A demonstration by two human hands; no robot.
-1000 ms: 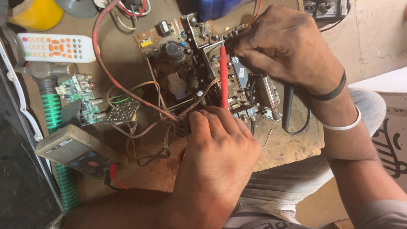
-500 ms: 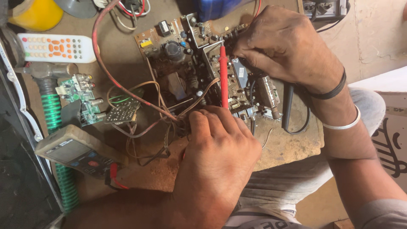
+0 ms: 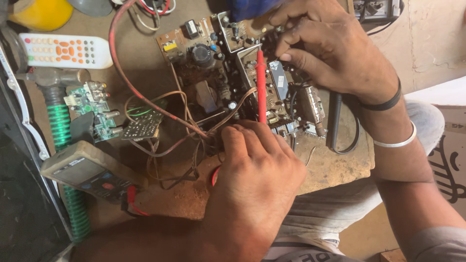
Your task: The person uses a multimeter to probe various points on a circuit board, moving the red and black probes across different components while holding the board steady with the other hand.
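A brown circuit board crowded with parts and wires lies on the worn wooden table. My left hand comes in from the bottom and grips a red meter probe, whose tip points up onto the middle of the board. My right hand, with a black band and a silver bangle on the wrist, reaches in from the right. Its fingertips are pinched together on the upper part of the board, and what they pinch is hidden. A grey multimeter lies at the left with a red lead plugged in.
A white remote control and a yellow object lie at the top left. A small green board and a tool with a green ribbed handle sit left of the main board. A black rod with a looped cable lies under my right wrist.
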